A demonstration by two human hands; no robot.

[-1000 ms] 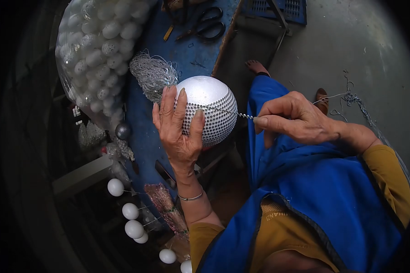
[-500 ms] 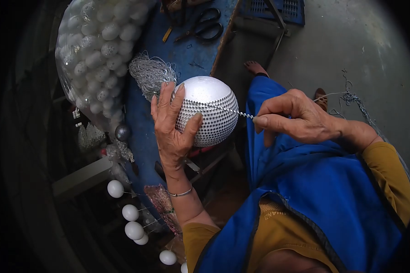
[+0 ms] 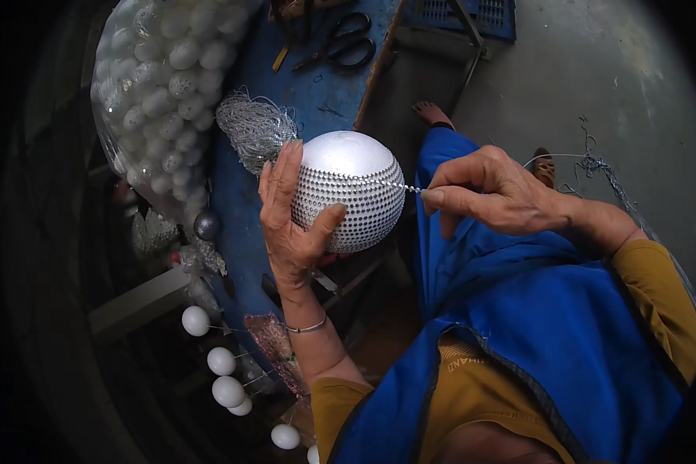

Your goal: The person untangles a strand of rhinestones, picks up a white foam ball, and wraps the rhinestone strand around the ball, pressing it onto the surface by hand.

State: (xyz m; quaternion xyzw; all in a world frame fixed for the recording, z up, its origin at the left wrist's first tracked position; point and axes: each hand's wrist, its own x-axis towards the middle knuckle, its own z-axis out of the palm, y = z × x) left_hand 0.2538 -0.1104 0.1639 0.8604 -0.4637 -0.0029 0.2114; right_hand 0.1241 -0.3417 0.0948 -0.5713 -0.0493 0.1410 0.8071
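Observation:
A large white ball (image 3: 348, 209) has rows of small silver beads round its lower part, while its top is bare white. My left hand (image 3: 292, 220) grips the ball's left side, thumb on the front and fingers along the edge. Pinched between the thumb and forefinger of my right hand (image 3: 491, 193) is a bead string (image 3: 411, 188), which runs taut to the ball's right side and across its upper rows. Beyond my left fingertips a bundle of silver bead strings (image 3: 255, 127) lies on the blue table (image 3: 243, 232).
Black scissors (image 3: 339, 50) lie at the table's far end. A clear bag of white balls (image 3: 170, 100) stands at the left. Several small white balls on sticks (image 3: 221, 361) are at the lower left. Tangled strings (image 3: 595, 165) lie on the floor at the right.
My right hand has moved slightly left towards the ball, and the free stretch of string is shorter. My left hand has shifted left and its thumb sits lower on the ball.

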